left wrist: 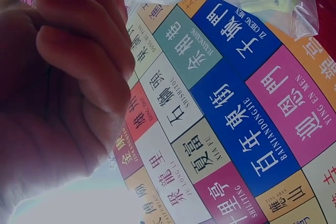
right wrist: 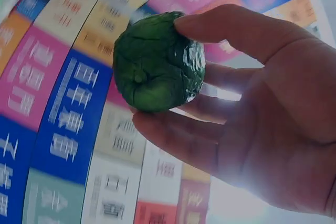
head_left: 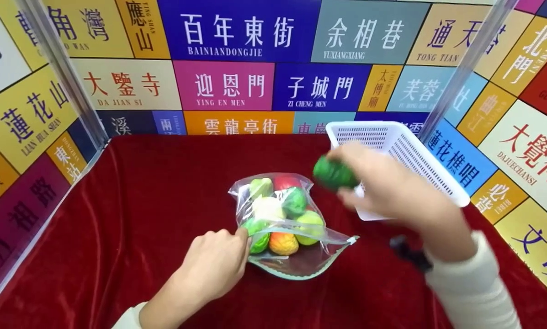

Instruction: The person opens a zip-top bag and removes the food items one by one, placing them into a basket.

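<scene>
My right hand (head_left: 385, 183) holds a round, dark green toy vegetable (right wrist: 152, 66) with leaf-like folds and a shiny side, between thumb and fingers. In the head view this vegetable is in the air, between the bag and the basket. A clear zip bag (head_left: 330, 260) lies on the red cloth with its mouth facing me. Several toy fruits and vegetables fill it, among them an orange-yellow one (head_left: 283, 243) and a yellow-green one (head_left: 310, 227). My left hand (head_left: 216, 256) pinches the left edge of the bag's mouth, its fingers curled in the left wrist view.
A white slotted plastic basket (head_left: 433, 171) stands at the back right, partly behind my right hand. Red velvet cloth (head_left: 163, 183) covers the table. Panels with coloured name signs (head_left: 236, 29) rise behind and at both sides, with metal posts (head_left: 74, 77) at the corners.
</scene>
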Motion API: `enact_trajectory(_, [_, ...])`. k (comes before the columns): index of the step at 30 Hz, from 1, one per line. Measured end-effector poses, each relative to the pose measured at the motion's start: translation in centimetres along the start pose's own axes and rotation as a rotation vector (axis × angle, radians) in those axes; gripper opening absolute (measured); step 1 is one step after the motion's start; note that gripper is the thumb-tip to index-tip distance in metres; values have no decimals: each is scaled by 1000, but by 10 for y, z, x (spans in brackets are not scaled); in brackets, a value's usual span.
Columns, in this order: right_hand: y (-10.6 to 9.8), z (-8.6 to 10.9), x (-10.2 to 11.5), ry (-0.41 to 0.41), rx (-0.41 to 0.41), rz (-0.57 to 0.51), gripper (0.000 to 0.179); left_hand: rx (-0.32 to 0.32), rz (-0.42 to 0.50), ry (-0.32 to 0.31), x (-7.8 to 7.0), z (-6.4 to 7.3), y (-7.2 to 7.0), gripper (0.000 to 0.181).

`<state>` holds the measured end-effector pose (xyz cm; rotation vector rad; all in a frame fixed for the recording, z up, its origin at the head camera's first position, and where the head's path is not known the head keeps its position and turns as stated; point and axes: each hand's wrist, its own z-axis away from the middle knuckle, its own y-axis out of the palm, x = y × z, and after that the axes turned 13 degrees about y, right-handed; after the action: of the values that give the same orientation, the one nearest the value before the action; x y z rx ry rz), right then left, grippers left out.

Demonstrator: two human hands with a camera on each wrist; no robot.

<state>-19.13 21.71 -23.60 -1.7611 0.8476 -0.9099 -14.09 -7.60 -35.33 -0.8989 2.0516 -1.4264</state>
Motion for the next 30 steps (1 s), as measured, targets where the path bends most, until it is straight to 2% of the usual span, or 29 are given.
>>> enact_trajectory(4, [-19,-37,-25,128,21,58,49,12,10,5,1,0,-1,32])
enact_trajectory(7, [-23,-66,-49,222,59,102,51,17,14,7,1,0,-2,31])
enact_trajectory(10, [-18,-92,-80,271,77,128,52,28,19,7,2,-1,-2,30])
enact_trajectory(14, [2,-118,-122,341,103,134,57,56,36,3,2,-1,-1,29])
enact_trajectory(18, [32,-132,-162,400,111,117,59,62,41,5,1,0,1,29])
enact_trajectory(23, [69,-133,-205,472,97,110,57,37,36,29,-2,1,4,28])
enact_trajectory(26, [80,-133,-219,519,117,112,60,32,28,31,-1,1,2,27])
enact_trajectory(30, [83,-138,-226,561,155,100,64,43,23,22,2,0,-4,26])
